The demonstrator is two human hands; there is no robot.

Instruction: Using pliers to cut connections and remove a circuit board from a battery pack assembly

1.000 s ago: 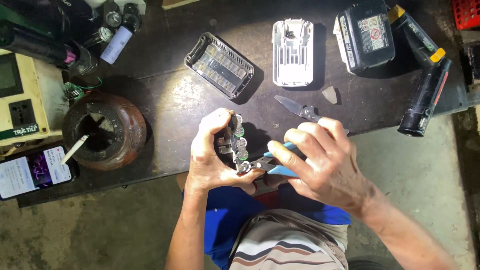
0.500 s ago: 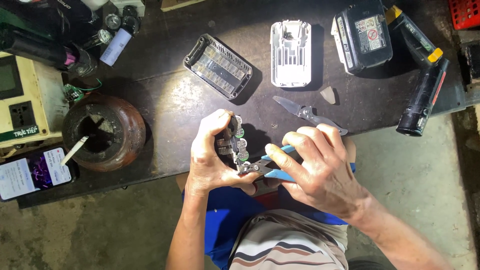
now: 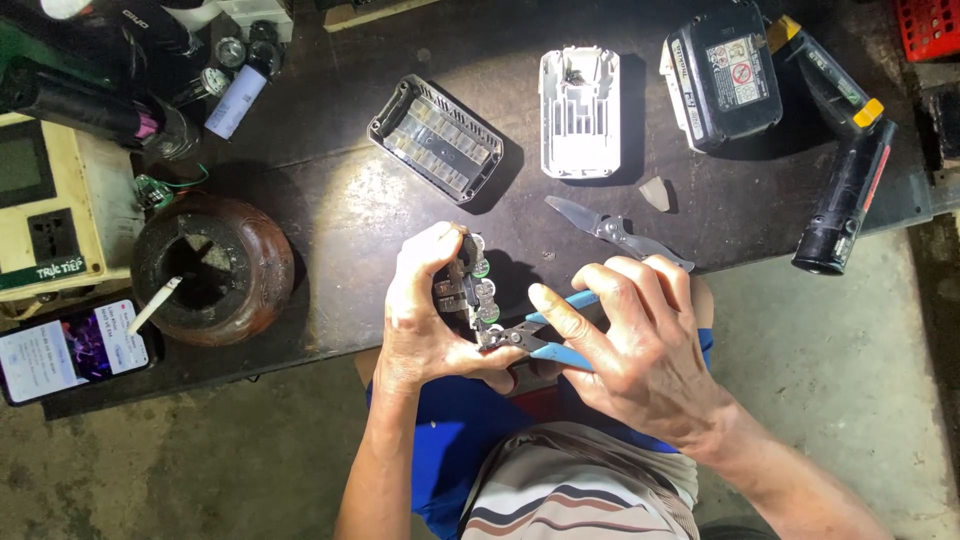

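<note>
Left hand (image 3: 425, 320) grips upright cell pack (image 3: 465, 290); right hand (image 3: 640, 345) pinches blue-handled pliers (image 3: 540, 338), nose pointing left.

So the battery cell pack (image 3: 465, 290) is a cluster of round cells with silver tops and green rings, joined by metal strips, out of its housing. It's tilted and held up off the dark workbench, right over the bench's near edge. The blue-handled pliers (image 3: 535, 338) are small with a grey metal head, lying roughly level and pointing left, handles running off to the right. Their nose sits right at the bottom end of the pack, touching or pretty much touching it. Can't tell if the tips are actually biting on a strip.
</note>
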